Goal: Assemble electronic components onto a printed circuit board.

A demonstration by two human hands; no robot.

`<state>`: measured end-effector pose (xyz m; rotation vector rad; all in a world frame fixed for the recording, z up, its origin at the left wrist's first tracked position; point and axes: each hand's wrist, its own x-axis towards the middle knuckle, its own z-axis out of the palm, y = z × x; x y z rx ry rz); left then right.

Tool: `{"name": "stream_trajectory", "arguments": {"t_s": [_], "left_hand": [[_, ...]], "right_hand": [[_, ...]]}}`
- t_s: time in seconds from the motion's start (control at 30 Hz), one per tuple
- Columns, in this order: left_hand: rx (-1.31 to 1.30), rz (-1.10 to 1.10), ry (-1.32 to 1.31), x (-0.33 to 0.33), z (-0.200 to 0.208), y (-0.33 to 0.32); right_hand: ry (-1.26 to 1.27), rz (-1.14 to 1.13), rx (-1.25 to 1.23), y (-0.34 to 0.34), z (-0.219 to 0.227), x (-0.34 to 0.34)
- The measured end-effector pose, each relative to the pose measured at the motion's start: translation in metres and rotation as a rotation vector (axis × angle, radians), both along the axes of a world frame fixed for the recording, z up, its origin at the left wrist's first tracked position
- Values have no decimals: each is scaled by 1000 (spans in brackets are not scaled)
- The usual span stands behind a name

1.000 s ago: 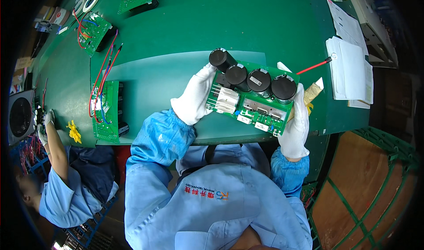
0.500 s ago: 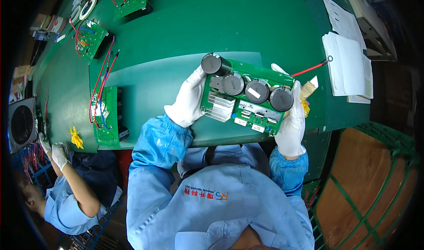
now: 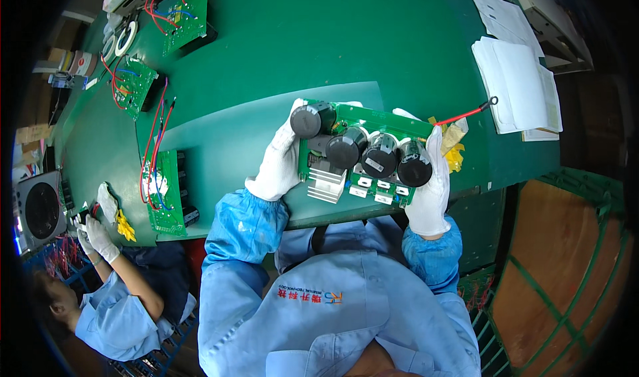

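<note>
Partly hidden: left edge of green rectangular circuit board [image 3: 373,152] behind white-gloved left hand [image 3: 278,156]; fingertips unseen. Four black cylindrical capacitors [image 3: 363,152], one ribbed silver heatsink [image 3: 327,181] on board. White-gloved right hand [image 3: 431,185] clamps right edge; left clamps left edge. Board held above near edge of green table [image 3: 266,57].

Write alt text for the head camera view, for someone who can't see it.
Two white-gloved hands, left hand and right hand, hold a green circuit board with four black capacitors over a green table. More boards lie left; papers right.
</note>
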<state>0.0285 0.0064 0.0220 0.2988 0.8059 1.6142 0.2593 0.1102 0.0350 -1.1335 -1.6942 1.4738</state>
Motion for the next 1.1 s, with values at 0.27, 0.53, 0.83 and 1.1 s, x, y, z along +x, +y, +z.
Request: {"name": "stream_trajectory", "arguments": {"t_s": [0.27,0.53,0.83,1.1], "left_hand": [[193,254,1156,-4,-3,20],[132,-8,676,4,7,7],[2,404,1496,16,-6,-23],[668,220,2211,-21,-14,-72]], "right_hand": [[274,-8,-182,-6,-21,18],[533,9,-220,-11,-2,16],[367,-21,171,-15,-26,22],[-148,-44,264,-1,-59,33]]}}
